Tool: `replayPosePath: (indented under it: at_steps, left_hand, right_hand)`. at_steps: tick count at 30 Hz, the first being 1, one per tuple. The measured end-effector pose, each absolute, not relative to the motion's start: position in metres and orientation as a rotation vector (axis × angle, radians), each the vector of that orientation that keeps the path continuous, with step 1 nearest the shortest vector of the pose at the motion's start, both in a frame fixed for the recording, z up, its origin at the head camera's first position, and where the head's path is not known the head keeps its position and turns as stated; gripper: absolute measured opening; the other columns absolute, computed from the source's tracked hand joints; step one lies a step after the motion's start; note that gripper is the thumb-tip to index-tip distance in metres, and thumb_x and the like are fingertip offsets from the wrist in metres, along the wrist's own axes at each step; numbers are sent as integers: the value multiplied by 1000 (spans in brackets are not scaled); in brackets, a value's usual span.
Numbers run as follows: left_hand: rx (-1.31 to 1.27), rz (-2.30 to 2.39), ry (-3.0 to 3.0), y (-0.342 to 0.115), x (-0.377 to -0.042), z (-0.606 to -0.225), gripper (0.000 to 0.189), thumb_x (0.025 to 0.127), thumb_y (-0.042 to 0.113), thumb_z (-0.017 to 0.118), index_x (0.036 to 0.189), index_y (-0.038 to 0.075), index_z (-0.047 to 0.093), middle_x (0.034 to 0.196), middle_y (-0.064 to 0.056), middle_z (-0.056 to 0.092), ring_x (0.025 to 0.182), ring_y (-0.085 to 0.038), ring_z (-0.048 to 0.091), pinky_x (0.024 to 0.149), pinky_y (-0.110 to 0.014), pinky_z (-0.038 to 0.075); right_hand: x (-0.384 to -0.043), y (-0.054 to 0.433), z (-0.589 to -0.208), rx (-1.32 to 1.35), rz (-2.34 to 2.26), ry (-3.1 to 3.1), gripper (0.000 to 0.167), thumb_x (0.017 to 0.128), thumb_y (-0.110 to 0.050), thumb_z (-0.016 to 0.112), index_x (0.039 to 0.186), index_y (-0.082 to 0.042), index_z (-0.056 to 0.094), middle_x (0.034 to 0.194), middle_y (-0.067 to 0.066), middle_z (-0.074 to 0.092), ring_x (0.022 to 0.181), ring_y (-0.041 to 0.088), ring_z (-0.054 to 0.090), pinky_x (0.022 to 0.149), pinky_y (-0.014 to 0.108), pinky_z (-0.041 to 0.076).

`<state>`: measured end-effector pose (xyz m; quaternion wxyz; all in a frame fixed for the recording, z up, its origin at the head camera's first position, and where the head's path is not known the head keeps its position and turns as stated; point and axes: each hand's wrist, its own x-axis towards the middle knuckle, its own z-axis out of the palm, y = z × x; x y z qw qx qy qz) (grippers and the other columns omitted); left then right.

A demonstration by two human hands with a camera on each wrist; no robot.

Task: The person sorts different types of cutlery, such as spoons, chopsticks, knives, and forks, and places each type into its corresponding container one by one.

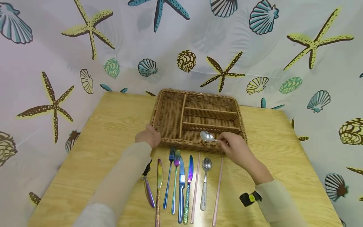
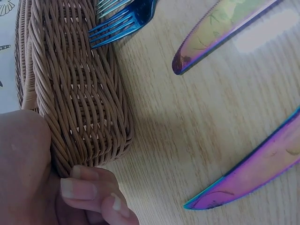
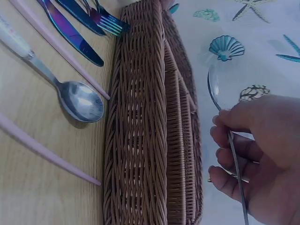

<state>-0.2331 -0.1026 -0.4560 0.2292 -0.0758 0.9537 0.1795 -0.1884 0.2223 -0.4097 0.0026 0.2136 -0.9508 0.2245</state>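
Observation:
A brown wicker cutlery tray (image 1: 185,144), divided into compartments, stands at the back of the table. My left hand (image 1: 148,137) grips its front left corner; in the left wrist view the thumb side lies on the rim and the fingers (image 2: 82,190) curl below it. Between thumb and fingers, my right hand (image 1: 233,148) pinches the thin handle of a metal spoon (image 1: 207,136). The spoon's bowl is over the tray's front right compartment, above the rim in the right wrist view, with its handle (image 3: 237,173) running across the palm. No cutlery shows inside the tray.
In front of the tray lie two forks (image 1: 177,162), several iridescent knives (image 1: 190,170), two pink chopsticks (image 1: 217,192) and another spoon (image 1: 206,164) with a pale patterned handle. The leftmost knife (image 1: 148,192) is partly under the left wrist. A shell-patterned cloth (image 1: 170,41) hangs behind.

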Motion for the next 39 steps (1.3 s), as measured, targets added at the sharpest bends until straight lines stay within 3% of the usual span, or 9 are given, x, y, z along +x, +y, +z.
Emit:
replayPosePath:
  at_steps: [6, 14, 20, 25, 30, 39]
  left_hand:
    - [-215, 501, 2628, -105, -235, -459, 68, 107, 36, 22, 157, -5, 0, 50, 0, 40, 42, -11, 27, 47, -30, 29]
    - [-243, 495, 2620, -104, -234, -454, 69, 107, 38, 23, 157, -4, 1, 51, -1, 42, 43, -12, 29, 48, -30, 30]
    - [-242, 474, 2630, -103, -235, -452, 69, 108, 39, 24, 157, -4, 2, 51, -1, 43, 43, -12, 30, 47, -30, 31]
    - [-259, 475, 2643, -102, -236, -451, 68, 108, 39, 24, 157, -4, 6, 51, 0, 40, 43, -11, 29, 46, -29, 29]
    - [-266, 462, 2653, -101, -236, -452, 67, 108, 39, 24, 155, -6, 11, 53, 0, 41, 45, -12, 32, 47, -30, 31]
    - [-270, 467, 2632, -102, -236, -452, 66, 108, 38, 21, 156, -6, 9, 52, 0, 38, 43, -10, 29, 45, -28, 29]
  right_hand:
    - [-223, 207, -418, 667, 667, -3113, 15, 99, -11, 60, 106, -4, 72, 97, 11, 71, 66, 14, 52, 61, 30, 43]
    - [-245, 196, -436, 666, 751, -3201, 21, 100, -10, 55, 107, 1, 71, 89, 12, 70, 61, 14, 49, 61, 31, 43]
    - [-251, 190, -446, 569, 887, -3273, 30, 103, -14, 47, 115, 3, 68, 92, 13, 68, 62, 15, 47, 62, 31, 42]
    - [-250, 186, -454, 523, 969, -3316, 32, 104, -16, 45, 118, 1, 67, 86, 10, 65, 61, 15, 47, 59, 30, 42]
    - [-248, 185, -459, 514, 950, -3345, 32, 105, -19, 44, 119, -1, 67, 91, 9, 66, 62, 15, 48, 59, 30, 42]
    - [-247, 181, -462, 494, 953, -3401, 38, 106, -23, 41, 130, 0, 61, 71, 7, 55, 55, 14, 42, 56, 31, 40]
